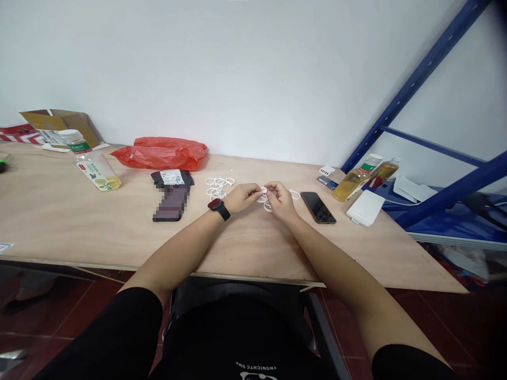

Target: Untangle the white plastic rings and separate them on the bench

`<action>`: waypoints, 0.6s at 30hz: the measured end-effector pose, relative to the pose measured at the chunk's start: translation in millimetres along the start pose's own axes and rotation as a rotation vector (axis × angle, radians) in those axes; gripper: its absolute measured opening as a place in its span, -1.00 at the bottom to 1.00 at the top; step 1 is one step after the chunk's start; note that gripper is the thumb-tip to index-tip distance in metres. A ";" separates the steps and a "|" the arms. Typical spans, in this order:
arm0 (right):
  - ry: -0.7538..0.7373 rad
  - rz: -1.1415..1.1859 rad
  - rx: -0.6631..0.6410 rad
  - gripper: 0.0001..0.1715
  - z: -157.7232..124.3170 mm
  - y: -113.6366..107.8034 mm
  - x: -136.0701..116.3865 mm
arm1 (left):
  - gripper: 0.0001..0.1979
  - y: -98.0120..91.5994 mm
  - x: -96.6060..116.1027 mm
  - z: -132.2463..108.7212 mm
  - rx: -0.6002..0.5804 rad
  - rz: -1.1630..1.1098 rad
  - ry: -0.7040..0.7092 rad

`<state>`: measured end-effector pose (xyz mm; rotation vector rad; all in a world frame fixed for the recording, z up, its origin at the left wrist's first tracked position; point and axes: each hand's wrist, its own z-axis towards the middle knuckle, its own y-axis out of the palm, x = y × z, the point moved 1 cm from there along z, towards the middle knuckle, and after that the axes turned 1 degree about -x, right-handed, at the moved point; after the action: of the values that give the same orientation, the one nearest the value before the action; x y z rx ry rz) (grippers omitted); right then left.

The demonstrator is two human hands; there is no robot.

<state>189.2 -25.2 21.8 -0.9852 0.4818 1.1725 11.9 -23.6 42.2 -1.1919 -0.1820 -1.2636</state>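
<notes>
Status: one small white piece [263, 190] is in hand, held over the tabletop [245, 248]. The fingers of the left hand [242, 197] and right hand [282, 202] pinch it from opposite sides, tips nearly meeting. Its exact shape is hidden by the grip.

Progress: a cluster of white rings [216, 188] lies beyond the watch on the left wrist. Further rings [268, 207] lie below the hands, and a single ring [297, 197] lies just beside the right hand. From where I stand, I cannot tell which group is finished and which is untouched; the handling in progress appears incomplete.

Surface: pale wood grain. Left side: a bottle [94, 170], a red plastic bag [162, 154] and a dark package [168, 203]. Right side: a phone [318, 207], a white case [365, 208] and a second bottle [350, 184].

Room: plain white wall [245, 79] behind, blue metal frame [423, 66] at right, dark red floor tiles [75, 306] below.
</notes>
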 end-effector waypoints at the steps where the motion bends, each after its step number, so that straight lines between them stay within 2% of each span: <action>1: 0.021 0.039 -0.009 -0.73 -0.1 0.2 0.3 | -0.73 0.4 0.3 0.0 -0.006 0.011 -0.003; 13: 0.119 0.174 0.042 -0.80 3.6 5.6 3.7 | -0.74 1.3 3.1 -0.3 -0.033 0.055 0.042; 18: 0.131 0.055 0.114 -0.83 4.7 9.3 -0.2 | -0.75 5.6 -0.3 0.0 -0.038 0.053 0.068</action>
<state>179.8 -20.8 20.8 -0.9580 0.6767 1.1214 16.2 -24.4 38.8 -1.1771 -0.0768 -1.2641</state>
